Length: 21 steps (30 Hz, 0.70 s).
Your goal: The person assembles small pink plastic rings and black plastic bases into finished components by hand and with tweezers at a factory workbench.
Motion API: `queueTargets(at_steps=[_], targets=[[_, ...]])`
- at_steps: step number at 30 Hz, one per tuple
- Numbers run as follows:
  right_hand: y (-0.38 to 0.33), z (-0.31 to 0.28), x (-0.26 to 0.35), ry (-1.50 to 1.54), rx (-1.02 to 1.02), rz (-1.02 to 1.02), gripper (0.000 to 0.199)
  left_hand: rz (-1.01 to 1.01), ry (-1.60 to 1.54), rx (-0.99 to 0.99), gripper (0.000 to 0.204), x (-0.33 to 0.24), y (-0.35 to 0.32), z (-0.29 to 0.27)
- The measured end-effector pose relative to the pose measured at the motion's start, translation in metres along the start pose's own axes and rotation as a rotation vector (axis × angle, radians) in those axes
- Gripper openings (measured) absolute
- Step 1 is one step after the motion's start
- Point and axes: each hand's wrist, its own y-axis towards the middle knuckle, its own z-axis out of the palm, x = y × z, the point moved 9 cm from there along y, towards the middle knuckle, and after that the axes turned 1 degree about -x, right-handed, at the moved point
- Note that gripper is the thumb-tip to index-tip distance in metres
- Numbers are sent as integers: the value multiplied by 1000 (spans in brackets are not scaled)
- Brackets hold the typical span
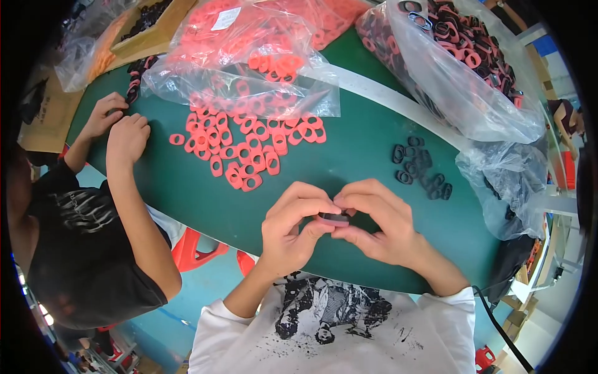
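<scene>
Between my two hands, over the near side of the green table, is a small oval part, black on top with a pink-red rim below. My left hand pinches its left end with thumb and fingertips. On the other end, my right hand grips it the same way, fingertips nearly meeting. Fingers cover much of the part. Beyond my left hand lies a loose heap of pink-red oval rings. Several small black oval pieces lie scattered past my right hand.
Clear plastic bags of red rings and of mixed red-black parts stand at the back. A crumpled bag lies at right. On the left, a co-worker's hands rest near a row of dark parts. The green table curves toward me.
</scene>
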Motion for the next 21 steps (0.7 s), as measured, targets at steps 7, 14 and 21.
queueTargets(at_steps=[7,14,21], targets=[[1,-10,-4,27,21,29,23,-55,54,-85,23,5,-4,9],[-9,-5,-10,-83,26,26,24,69,415,-4,27,-14,8,12],[-7,-9,-21,106,21,247,22,-34,201,-29,17,-10,17,9]])
